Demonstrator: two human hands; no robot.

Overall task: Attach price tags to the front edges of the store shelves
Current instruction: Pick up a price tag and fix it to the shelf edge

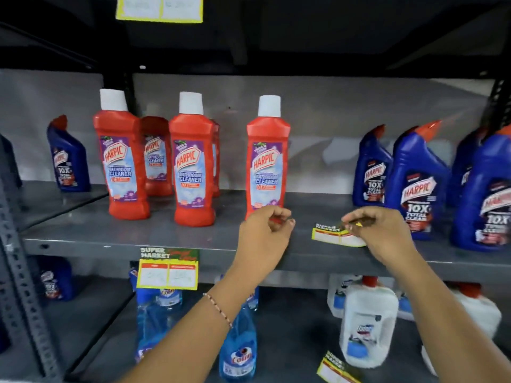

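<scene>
My right hand (378, 233) pinches the top of a yellow-edged price tag (336, 236) just above the grey middle shelf (166, 233), near its front edge (345, 261). My left hand (265, 233) hovers to the left of that tag with fingertips curled close together; whether it holds anything I cannot tell. A second price tag (168, 270) hangs on the shelf's front edge at the left. A third tag (336, 369) lies on the lower shelf at the bottom right. Another tag (159, 8) hangs from the top shelf.
Red cleaner bottles (190, 161) stand on the middle shelf to the left of my hands, blue ones (414, 183) to the right and one at far left (67, 156). Below are blue spray bottles (237, 349) and white jugs (367, 324). A perforated upright post (19, 272) runs down the left.
</scene>
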